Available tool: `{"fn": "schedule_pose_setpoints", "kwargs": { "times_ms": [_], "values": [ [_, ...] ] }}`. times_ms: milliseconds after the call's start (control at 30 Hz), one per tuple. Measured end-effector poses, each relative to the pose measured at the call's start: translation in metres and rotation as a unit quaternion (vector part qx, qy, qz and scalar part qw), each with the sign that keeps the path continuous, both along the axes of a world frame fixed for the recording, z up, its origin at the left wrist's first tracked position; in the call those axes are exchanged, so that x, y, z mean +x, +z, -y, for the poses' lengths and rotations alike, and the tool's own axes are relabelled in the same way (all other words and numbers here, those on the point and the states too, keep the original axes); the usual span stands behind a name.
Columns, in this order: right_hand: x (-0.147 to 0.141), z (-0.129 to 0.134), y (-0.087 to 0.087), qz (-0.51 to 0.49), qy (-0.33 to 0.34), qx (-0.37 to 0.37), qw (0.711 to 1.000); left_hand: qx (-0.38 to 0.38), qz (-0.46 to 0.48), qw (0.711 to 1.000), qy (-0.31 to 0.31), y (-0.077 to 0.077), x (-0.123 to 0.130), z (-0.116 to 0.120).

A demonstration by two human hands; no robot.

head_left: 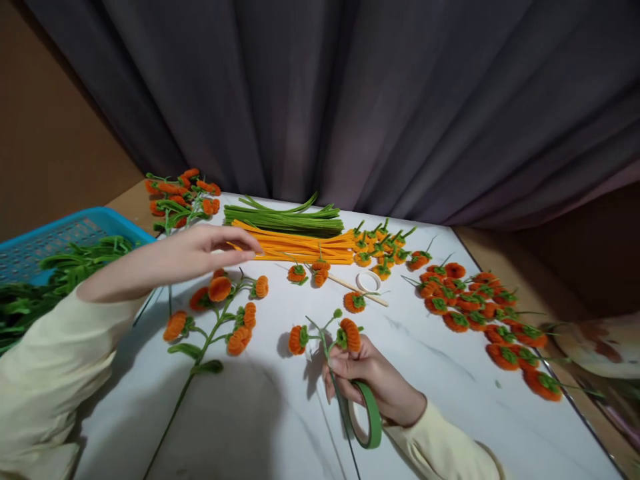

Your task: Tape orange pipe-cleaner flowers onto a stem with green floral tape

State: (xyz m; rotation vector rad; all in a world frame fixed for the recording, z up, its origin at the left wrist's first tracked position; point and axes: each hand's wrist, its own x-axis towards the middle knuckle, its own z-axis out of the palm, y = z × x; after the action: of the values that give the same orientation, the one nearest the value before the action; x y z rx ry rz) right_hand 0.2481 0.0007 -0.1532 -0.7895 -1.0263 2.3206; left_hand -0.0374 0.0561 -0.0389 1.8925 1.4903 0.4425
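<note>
My right hand grips the stem of a small branch with fuzzy orange persimmon-like fruits and a green bud. A roll of green floral tape hangs from the same hand against the stem. My left hand is stretched out over the table's left side, fingers extended and holding nothing that I can see. It hovers near the ends of the orange chenille stems; whether it touches them I cannot tell. Below it lies a longer branch with several orange fruits and green leaves.
Green chenille stems lie behind the orange ones. Loose orange fruits spread along the right, smaller yellow-orange ones at the back. A white ring and a thin wooden stick lie mid-table. A blue basket holds green leaves at left.
</note>
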Motion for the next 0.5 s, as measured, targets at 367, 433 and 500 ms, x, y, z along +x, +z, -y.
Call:
{"fn": "schedule_pose_setpoints", "kwargs": {
  "times_ms": [367, 433, 500],
  "values": [
    [-0.002, 0.014, 0.041, 0.106, -0.047, 0.139, 0.984, -0.201, 0.150, 0.967, -0.031, -0.027, 0.079, 0.048],
    [-0.002, 0.017, 0.051, 0.172, -0.042, 0.191, 0.966, -0.255, 0.179, 0.949, -0.055, -0.028, 0.081, 0.048],
    [-0.003, 0.019, 0.059, 0.229, -0.043, 0.254, 0.939, -0.272, 0.201, 0.938, -0.072, -0.030, 0.084, 0.050]
  ]
}}
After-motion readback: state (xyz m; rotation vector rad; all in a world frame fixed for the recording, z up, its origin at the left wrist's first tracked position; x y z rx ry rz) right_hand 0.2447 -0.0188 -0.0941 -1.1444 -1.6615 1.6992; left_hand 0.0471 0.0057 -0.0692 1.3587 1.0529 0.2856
